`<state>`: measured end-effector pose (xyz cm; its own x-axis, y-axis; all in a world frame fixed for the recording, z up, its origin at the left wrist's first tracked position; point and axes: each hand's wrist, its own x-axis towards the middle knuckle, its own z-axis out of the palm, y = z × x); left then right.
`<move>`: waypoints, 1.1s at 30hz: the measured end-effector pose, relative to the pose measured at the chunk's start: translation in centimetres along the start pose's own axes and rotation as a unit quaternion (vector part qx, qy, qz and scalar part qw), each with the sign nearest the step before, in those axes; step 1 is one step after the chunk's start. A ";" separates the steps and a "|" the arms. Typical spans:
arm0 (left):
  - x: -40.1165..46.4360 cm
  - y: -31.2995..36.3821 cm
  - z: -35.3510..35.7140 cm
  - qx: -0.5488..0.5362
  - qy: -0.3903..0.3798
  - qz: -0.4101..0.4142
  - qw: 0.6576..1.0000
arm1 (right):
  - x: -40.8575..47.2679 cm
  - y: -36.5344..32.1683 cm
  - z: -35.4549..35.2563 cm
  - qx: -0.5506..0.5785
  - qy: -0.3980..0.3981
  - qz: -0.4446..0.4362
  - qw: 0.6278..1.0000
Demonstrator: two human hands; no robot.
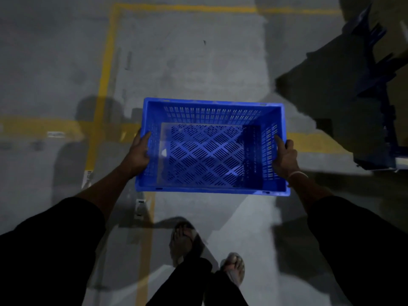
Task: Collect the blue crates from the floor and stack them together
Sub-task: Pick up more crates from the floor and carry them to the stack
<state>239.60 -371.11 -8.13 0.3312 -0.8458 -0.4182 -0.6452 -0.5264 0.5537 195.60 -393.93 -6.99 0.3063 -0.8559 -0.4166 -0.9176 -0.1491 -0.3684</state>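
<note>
Feet in sandals (233,269) at bottom, on grey floor (198,62). Above them, blue crate (210,146) held off the floor, level, open side up, empty. Left hand (138,152) grips left wall, right hand (284,156) grips right wall. Yellow floor lines (103,85) beyond. Dark blue rack (375,74) far right, blurred.

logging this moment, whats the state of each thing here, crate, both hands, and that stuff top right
blue crate: upright, open top, empty, held above the floor
left hand: gripping the crate's left wall
right hand: gripping the crate's right wall
dark blue structure: in shadow at upper right, too dim to identify
</note>
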 end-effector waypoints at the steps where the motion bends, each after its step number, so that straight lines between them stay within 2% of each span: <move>1: -0.1 0.7 0.2 0.034 -0.004 -0.023 0.999 | -0.2 0.0 -0.1 -0.008 0.000 -0.008 1.000; 4: -0.8 2.9 0.7 0.102 -0.013 -0.068 0.992 | -0.8 0.1 0.6 -0.057 0.024 -0.052 0.997; 8: -2.0 2.5 2.5 0.227 0.076 0.088 0.967 | -1.4 0.2 2.1 -0.147 0.071 -0.143 0.976; 12: -1.9 2.2 3.2 0.253 0.137 0.149 0.946 | -1.4 0.5 2.6 -0.191 0.101 -0.154 0.964; 20: -0.5 1.0 4.1 0.277 0.160 0.161 0.934 | -1.6 -0.3 2.5 -0.174 0.119 -0.129 0.969; 23: -0.5 1.0 3.5 0.290 0.114 0.158 0.937 | -1.5 0.0 2.2 -0.167 0.095 -0.128 0.973; 27: -0.2 2.1 1.8 0.302 -0.026 0.069 0.950 | -0.9 0.4 0.8 -0.156 -0.016 -0.118 0.981; 29: -0.1 3.2 0.8 0.294 -0.071 0.024 0.953 | -0.9 -0.2 -0.7 -0.128 -0.068 -0.085 0.986; 31: -1.0 5.7 0.0 0.260 -0.111 -0.013 0.959 | -2.2 -1.7 -2.7 -0.091 -0.086 -0.038 0.991; 33: -3.3 9.0 -0.6 0.197 -0.131 -0.005 0.972 | -4.7 -3.3 -4.5 -0.070 -0.093 -0.028 0.993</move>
<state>233.16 -373.12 -1.32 0.1854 -0.7623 -0.6201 -0.8732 -0.4172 0.2518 196.09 -391.63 -0.05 0.3876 -0.7402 -0.5495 -0.9200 -0.2725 -0.2819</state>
